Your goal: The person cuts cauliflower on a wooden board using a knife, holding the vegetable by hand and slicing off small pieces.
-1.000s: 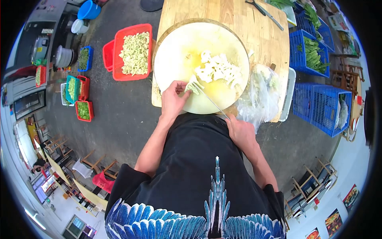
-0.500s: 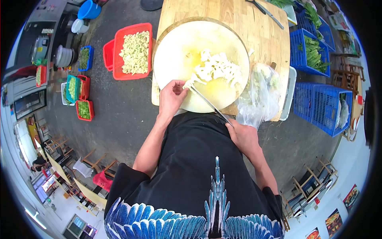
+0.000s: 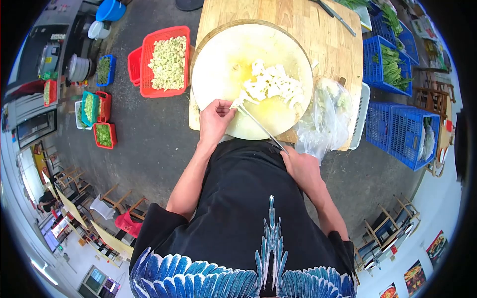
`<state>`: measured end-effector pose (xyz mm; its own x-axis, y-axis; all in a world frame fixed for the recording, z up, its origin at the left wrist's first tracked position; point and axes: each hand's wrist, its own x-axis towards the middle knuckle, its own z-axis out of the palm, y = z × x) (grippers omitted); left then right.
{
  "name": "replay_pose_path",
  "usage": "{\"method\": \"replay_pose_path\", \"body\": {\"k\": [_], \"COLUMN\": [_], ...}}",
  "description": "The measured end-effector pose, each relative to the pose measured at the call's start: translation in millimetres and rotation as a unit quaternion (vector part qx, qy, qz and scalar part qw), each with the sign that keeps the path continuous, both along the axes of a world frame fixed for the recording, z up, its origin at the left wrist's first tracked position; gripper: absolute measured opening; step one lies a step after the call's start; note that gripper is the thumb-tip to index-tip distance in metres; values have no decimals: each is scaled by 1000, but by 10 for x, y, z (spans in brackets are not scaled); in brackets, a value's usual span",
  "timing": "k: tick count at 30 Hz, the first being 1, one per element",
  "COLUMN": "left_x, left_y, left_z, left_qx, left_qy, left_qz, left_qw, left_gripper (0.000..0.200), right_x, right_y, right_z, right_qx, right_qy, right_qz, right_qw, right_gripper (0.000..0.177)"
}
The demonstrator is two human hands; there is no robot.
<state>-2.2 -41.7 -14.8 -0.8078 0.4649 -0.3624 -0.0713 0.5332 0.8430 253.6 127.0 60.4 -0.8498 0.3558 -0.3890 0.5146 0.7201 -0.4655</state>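
Note:
My left hand [image 3: 215,119] pinches a small cauliflower piece [image 3: 236,104] at the lower left of the round chopping board [image 3: 213,64]. My right hand [image 3: 301,169] is closed round the handle of a knife [image 3: 263,128], whose blade points up and left, its tip at the piece by my left fingers. Cut cauliflower [image 3: 278,84] lies in a loose pile on the right half of the board. To the right, a clear plastic bag [image 3: 325,116] with cauliflower in it rests on the wooden table [image 3: 323,49].
A red basket [image 3: 188,59] of chopped pieces stands left of the board. Another knife [image 3: 339,19] lies at the table's top right. Blue crates [image 3: 390,131] stand on the right, one with greens. Small baskets [image 3: 105,135] sit on the floor at left.
The knife and my right hand have shifted very slightly to the left. My left hand keeps its pinch on the piece in nearly the same place.

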Motion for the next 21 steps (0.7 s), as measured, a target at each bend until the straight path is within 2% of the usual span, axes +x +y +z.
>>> {"method": "replay_pose_path", "body": {"k": [7, 10, 13, 16, 21], "left_x": [47, 9, -142, -232, -244], "left_y": [-19, -23, -1, 138, 568], "left_z": [-34, -105, 23, 243, 204], "left_qx": [5, 89, 61, -2, 65], "left_qy": [10, -1, 28, 197, 311], "left_qz": [15, 69, 18, -45, -165], "left_qw": [1000, 994, 998, 979, 934], "left_gripper": [22, 21, 23, 26, 32], "right_x": [-63, 28, 91, 176, 392], "right_y": [-6, 65, 89, 103, 129], "right_z": [-49, 79, 200, 271, 193], "right_qx": [-1, 13, 18, -7, -44], "right_qy": [14, -15, 19, 55, 39], "right_qz": [-9, -9, -52, -107, -196], "right_qw": [1000, 1000, 998, 993, 979], "right_gripper": [28, 27, 27, 26, 24]}}
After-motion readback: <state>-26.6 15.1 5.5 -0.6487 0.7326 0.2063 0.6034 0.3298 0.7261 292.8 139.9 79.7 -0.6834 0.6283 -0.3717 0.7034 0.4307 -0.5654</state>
